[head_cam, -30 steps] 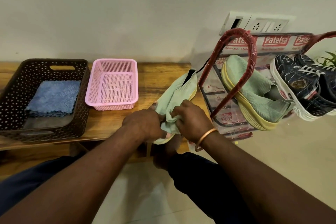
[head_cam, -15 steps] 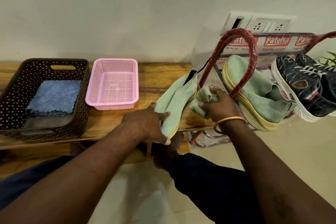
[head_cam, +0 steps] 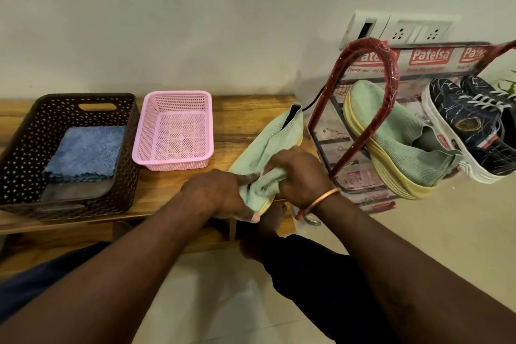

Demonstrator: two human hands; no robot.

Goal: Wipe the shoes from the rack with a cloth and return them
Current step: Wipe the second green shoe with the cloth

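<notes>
**A:** Where is the shoe that's being wiped?

**B:** The pale green shoe (head_cam: pixel 276 137) lies slantwise at the centre of the frame. It is on the right end of the wooden worktop (head_cam: pixel 245 109), with its opening toward the wall.

**A:** And each grip?

**B:** The left grip (head_cam: pixel 220 193) is curled round the shoe's near end, thumb down at the yellow sole. The right grip (head_cam: pixel 301 173) is closed round a crumpled green cloth (head_cam: pixel 268 183), which it presses onto the shoe's upper, touching the left.

**A:** The rack?

**B:** The red-framed rack (head_cam: pixel 389 64) stands at the right of the frame. The matching green shoe (head_cam: pixel 396 142) leans on it, toe up. A pair of dark sneakers (head_cam: pixel 469 120) sits at the far right edge.

**A:** What's at the left of the frame?

**B:** A brown basket (head_cam: pixel 69 98) holding a folded blue cloth (head_cam: pixel 86 151). A pink basket (head_cam: pixel 176 92) sits between it and the held shoe.
</notes>
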